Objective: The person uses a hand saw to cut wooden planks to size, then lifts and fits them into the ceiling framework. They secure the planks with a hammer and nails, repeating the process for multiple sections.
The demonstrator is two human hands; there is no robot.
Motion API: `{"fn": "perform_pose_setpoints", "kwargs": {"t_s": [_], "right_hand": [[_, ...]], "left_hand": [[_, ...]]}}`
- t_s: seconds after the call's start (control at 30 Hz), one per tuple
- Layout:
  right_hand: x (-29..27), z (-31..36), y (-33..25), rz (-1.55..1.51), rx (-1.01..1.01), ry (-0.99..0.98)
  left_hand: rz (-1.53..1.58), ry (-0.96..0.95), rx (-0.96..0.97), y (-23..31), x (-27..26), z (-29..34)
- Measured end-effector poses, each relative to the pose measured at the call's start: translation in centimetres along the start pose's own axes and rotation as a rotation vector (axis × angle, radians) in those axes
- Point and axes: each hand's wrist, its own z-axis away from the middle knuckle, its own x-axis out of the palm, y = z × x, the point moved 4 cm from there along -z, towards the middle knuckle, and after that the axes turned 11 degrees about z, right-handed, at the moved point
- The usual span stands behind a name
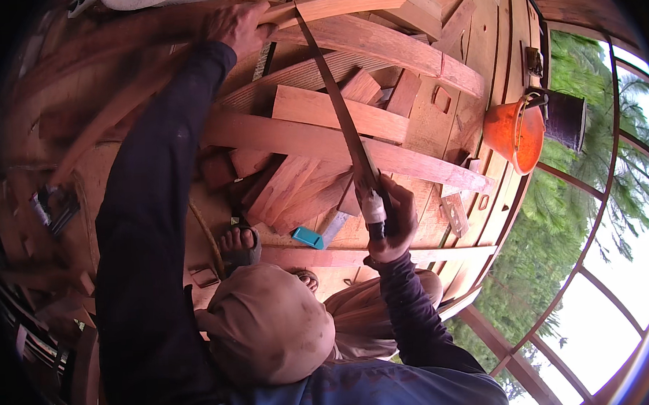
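Near the top, my left hand (pixel 238 29) is closed over a long reddish wooden board (pixel 354 4) and holds it down. My right hand (pixel 399 224) grips the handle of a hand saw (pixel 338 103), its handle end wrapped in pale and black tape. The long, narrow blade slants up and left from that hand. Its far end meets the edge of the board, just right of my left hand. Below the blade lies a loose wooden plank (pixel 351 150), apart from both hands.
Several wood offcuts (pixel 342 113) lie piled on the plank floor. A turquoise object (pixel 308 238) rests near my sandalled foot (pixel 236 244). At the right stand an orange bucket (pixel 508 130) and a black container (pixel 566 120), beside an open railing with trees beyond.
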Motion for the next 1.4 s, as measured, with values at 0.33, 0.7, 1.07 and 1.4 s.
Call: {"fn": "perform_pose_setpoints", "kwargs": {"t_s": [0.33,0.7,1.07,1.4], "right_hand": [[-0.2,2.6,1.2,-0.117,0.035,-0.002],[3.9,-5.2,0.3,-0.273,0.023,-0.061],[6.6,-11.4,-0.7,-0.323,0.003,-0.005],[2.4,-2.8,0.7,-0.140,-0.035,0.019]], "left_hand": [[-0.003,-0.057,-0.086,-1.1,0.0,-0.5],[0.063,-0.017,0.022,-0.5,1.0,-0.3],[0.020,0.003,0.023,-0.1,0.9,-1.1],[0.018,0.009,-0.009,-0.2,0.1,-0.5]]}}
